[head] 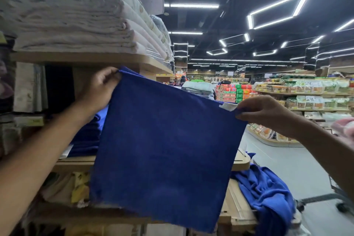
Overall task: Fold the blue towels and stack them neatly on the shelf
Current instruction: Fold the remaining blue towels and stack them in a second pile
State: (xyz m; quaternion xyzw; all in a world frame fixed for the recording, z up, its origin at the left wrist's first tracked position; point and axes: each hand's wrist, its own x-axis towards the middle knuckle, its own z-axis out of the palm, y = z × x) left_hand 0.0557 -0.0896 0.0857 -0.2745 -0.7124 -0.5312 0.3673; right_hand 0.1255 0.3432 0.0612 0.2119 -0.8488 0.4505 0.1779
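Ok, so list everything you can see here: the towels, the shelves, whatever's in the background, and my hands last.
Held towel: one, dark blue, hanging spread between both hands.
Folded towels: one stack, blue, middle shelf, behind the left forearm.
Loose towels: one heap, blue, lower shelf at right.
Folded linens: one tall stack, cream, top shelf.
Shelf unit: one, light wood, left.
Packaged goods: many, mixed colours, far store shelves at right.
Left hand: pinches the towel's upper left corner.
Right hand: pinches the upper right corner, by a white tag.
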